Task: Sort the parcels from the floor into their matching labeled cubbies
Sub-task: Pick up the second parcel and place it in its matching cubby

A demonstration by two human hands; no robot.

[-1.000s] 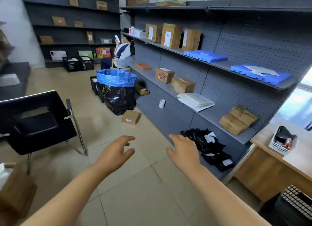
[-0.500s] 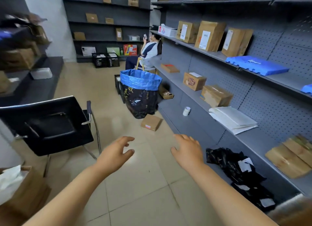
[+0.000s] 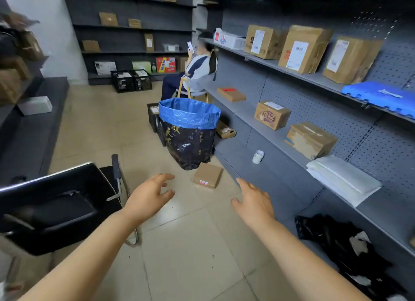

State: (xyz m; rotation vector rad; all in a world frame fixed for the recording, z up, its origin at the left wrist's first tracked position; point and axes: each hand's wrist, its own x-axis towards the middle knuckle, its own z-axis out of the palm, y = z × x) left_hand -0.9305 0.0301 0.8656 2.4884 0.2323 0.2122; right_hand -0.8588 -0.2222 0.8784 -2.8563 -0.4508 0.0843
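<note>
Parcel (image 3: 207, 176) at frame centre not yet grasped; left hand (image 3: 147, 198) and right hand (image 3: 254, 203) spread apart, empty; label could be misread.

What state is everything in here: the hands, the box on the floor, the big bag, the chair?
Left hand: open, empty.
Right hand: open, empty.
Floor parcel: closed, flat on the tiles beside the bag.
Blue-rimmed bag: upright, open-topped.
Black chair: unoccupied.

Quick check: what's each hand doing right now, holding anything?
Left hand: open, fingers spread, holding nothing.
Right hand: open, holding nothing; the small box lies untouched on the floor.
</note>
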